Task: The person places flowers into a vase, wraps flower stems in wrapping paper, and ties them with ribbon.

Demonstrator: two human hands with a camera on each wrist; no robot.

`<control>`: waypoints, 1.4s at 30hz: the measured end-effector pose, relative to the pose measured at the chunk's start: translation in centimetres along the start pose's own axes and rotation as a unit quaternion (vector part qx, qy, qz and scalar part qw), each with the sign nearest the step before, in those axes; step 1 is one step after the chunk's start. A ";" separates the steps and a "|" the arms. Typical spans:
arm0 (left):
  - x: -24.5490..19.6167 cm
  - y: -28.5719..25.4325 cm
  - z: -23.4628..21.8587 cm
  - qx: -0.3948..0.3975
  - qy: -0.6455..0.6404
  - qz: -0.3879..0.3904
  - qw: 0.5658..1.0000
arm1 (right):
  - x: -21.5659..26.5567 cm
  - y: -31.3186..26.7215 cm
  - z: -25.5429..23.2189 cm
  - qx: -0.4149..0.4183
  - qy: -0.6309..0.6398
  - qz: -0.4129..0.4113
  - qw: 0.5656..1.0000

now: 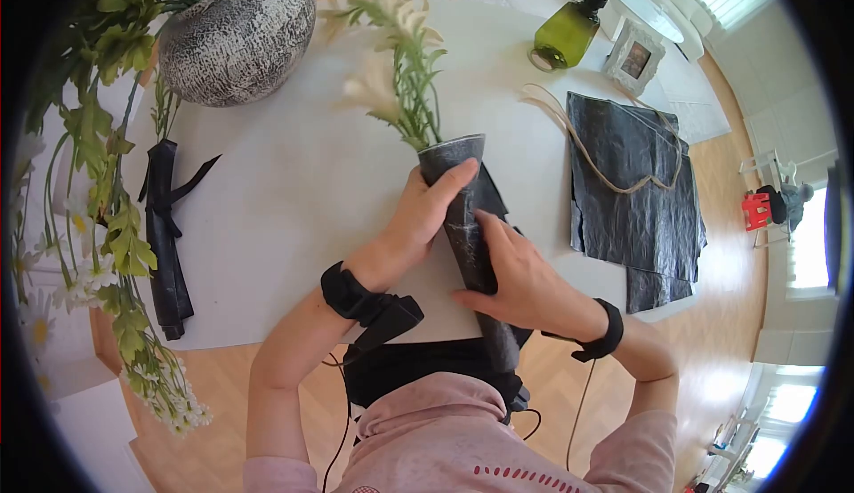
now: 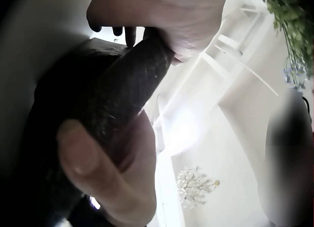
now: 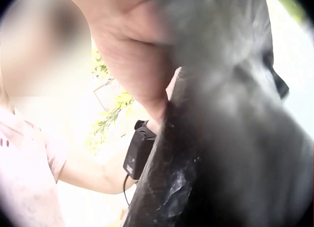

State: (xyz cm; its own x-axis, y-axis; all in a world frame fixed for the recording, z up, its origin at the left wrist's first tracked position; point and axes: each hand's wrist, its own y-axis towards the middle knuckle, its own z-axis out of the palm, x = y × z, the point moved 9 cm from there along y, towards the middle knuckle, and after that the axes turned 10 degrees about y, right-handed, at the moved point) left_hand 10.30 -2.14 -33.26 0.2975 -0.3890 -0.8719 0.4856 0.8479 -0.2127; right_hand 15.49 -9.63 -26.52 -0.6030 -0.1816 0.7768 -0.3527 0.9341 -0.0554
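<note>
A small bunch of pale flowers with green stems (image 1: pixel 414 92) stands out of a cone of black wrapping paper (image 1: pixel 469 248), tilted over the table's near edge. My left hand (image 1: pixel 418 213) grips the cone near its upper opening, thumb across the front. Lower down, my right hand (image 1: pixel 534 284) holds the cone from the right, its thumb reaching round toward the left side. In the left wrist view, the rolled paper (image 2: pixel 122 89) runs between both hands. Much of the right wrist view is filled by the creased, shiny paper (image 3: pixel 176 187). The stem ends are hidden inside the wrap.
Black paper sheets (image 1: pixel 623 208) with a beige cord (image 1: pixel 614 181) lie on the right. A green spray bottle (image 1: pixel 566 37) and a photo frame (image 1: pixel 634 59) stand behind. At left are a tied black-wrapped bundle (image 1: pixel 165 244), a textured vase (image 1: pixel 238 44) and hanging daisies (image 1: pixel 93 270).
</note>
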 end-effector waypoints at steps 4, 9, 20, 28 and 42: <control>-3.6 -0.5 0.0 0.011 0.173 0.170 0.970 | -0.6 0.0 0.1 0.069 0.116 0.050 0.990; -6.0 -0.2 -0.3 0.059 0.005 0.137 0.989 | 0.0 -1.8 -1.9 0.044 -0.017 -0.089 0.995; -6.2 0.4 0.0 0.075 -0.014 0.123 0.989 | 0.4 -2.9 -8.1 -0.214 -0.160 -0.064 0.962; -8.2 -0.4 3.4 0.019 0.336 0.297 0.893 | -0.4 -0.2 -1.9 0.011 0.291 0.031 0.956; -6.3 -1.1 -0.8 0.157 0.141 -0.015 0.977 | -5.4 -1.5 2.8 0.014 0.640 0.170 0.749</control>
State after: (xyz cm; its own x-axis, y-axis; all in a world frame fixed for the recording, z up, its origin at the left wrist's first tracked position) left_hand 7.27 -0.33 -27.85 0.0617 -0.2600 -0.9636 0.7327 0.6673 -0.1332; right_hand 17.29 -10.92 -32.43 0.5136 0.5253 0.6784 -0.3596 0.8497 -0.3856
